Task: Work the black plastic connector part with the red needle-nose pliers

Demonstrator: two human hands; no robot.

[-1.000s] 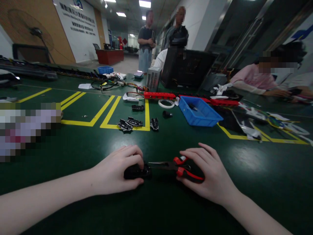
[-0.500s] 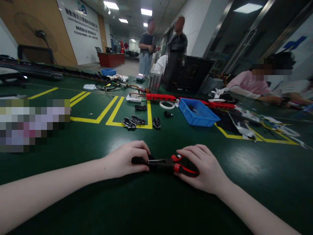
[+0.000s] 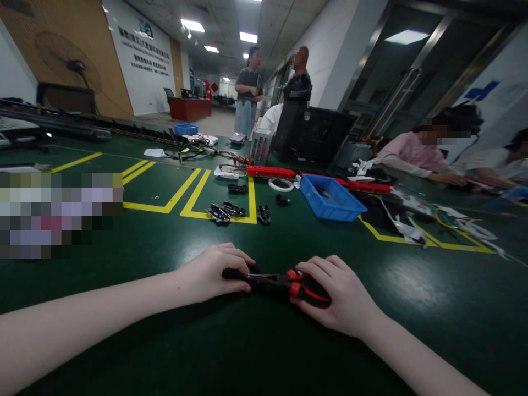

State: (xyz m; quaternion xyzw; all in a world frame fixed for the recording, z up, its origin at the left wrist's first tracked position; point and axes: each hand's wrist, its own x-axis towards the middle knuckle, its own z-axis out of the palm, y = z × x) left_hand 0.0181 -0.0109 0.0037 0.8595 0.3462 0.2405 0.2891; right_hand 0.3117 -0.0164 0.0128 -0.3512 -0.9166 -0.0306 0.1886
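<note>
My right hand (image 3: 346,297) is closed around the red-and-black handles of long-nose pliers (image 3: 295,281). Their jaws point left, towards a small black part (image 3: 233,274) pinched between the thumb and fingers of my left hand (image 3: 208,275). The plier tips meet the part at my left fingertips; whether they grip it I cannot tell. Fingers hide much of the part. Both hands are low over the dark green table (image 3: 256,352). Beyond them lie several black plastic pieces (image 3: 233,209) by a yellow-taped outline, and a small black piece (image 3: 282,200) to their right.
A blue bin (image 3: 342,206) with a dark item inside stands right of centre. Behind it run red power strips (image 3: 270,171), cables, and a computer case (image 3: 315,135). A person (image 3: 416,148) sits at the far right; two others stand at the back.
The view has tilted a little, so the table things and hands sit slightly lower. My right hand and the pliers have shifted slightly left; both hands keep their hold.
</note>
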